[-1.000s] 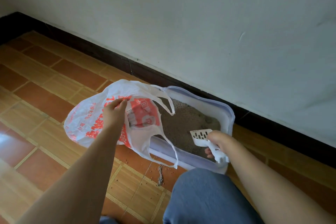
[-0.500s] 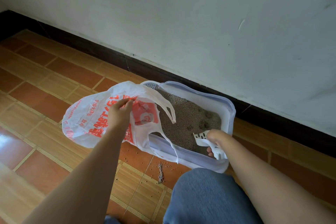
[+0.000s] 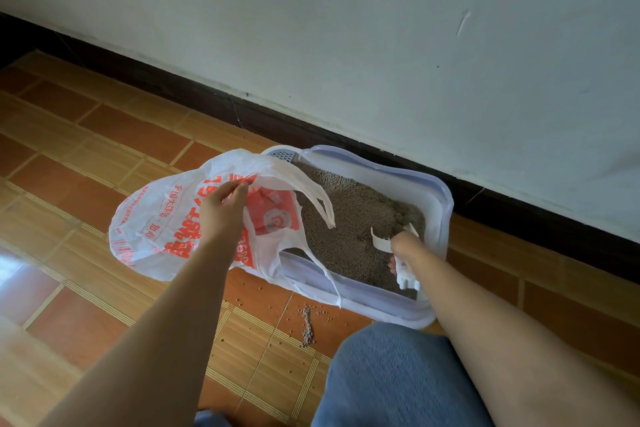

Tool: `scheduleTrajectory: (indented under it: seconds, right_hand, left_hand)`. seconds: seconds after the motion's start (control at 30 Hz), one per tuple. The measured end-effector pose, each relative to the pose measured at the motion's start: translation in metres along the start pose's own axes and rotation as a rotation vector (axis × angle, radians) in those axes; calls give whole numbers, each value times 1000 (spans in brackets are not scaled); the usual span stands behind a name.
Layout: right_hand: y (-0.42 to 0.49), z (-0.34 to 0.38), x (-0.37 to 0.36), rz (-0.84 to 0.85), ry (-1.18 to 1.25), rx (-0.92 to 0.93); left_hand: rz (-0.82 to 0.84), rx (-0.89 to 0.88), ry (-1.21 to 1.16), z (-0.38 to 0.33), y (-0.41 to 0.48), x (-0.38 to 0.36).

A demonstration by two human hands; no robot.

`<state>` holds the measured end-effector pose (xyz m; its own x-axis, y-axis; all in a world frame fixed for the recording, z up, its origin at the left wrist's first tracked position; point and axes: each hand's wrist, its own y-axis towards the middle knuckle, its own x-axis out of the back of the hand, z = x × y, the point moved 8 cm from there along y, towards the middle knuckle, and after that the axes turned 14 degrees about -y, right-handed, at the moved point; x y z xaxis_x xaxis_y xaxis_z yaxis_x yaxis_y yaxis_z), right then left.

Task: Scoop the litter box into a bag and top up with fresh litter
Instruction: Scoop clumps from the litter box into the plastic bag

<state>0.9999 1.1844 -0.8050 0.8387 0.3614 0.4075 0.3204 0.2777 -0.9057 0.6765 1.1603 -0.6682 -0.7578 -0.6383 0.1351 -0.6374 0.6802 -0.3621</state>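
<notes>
On the tiled floor (image 3: 104, 135) the lilac litter box (image 3: 440, 191) stands beside the dark baseboard (image 3: 173, 97), the white and red bag (image 3: 152, 229) hangs over its left end, pinched at the rim by the left hand (image 3: 221, 208), and the right hand (image 3: 405, 246) grips the white scoop (image 3: 380, 243) sunk in the litter (image 3: 349, 218)

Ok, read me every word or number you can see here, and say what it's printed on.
"全国大连锁": small red print on the white plastic bag, as best it reads.
"3600": red digits on the bag, sideways by the left wrist.
Large red characters on the bag: creased, partly behind the left hand; unreadable.
Round logo on its red panel: too blurred.
The litter box and scoop show no text.
</notes>
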Motion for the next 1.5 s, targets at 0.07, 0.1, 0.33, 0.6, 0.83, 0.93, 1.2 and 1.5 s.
scheduleTrajectory:
  seconds: [0.07,0.1,0.33,0.6,0.83,0.93,1.2,1.5]
  right_hand:
    - [6,4,-2,13,14,20]
    - [11,5,-2,7,19,20]
    - [31,12,-3,-14,128,45]
    - [28,19,4,-139,3,278]
    - [27,19,2,-155,22,374]
    - [24,21,1,-167,7,420]
    - [15,21,-6,-154,-4,495]
    - [1,22,-10,-94,1,606]
  left_hand:
    - [0,3,-8,0,2,-1]
    - [0,3,-7,1,2,-2]
    - [4,-9,-20,5,6,-4]
    - [-20,19,-37,4,10,0]
    - [-11,10,-50,4,10,0]
    - [-21,14,-54,4,12,3]
    - [-21,8,-71,1,13,3]
    - [-21,10,-86,-1,13,9]
